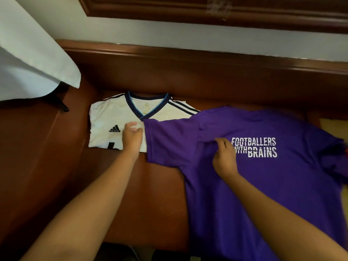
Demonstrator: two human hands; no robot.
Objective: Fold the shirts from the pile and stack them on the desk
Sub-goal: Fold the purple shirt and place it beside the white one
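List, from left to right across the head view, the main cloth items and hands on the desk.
white cloth → white jersey → left hand → right hand → purple shirt

Both hands seemingly pinch purple shirt

Both bare arms reach forward, left hand and right hand with fingers curled.
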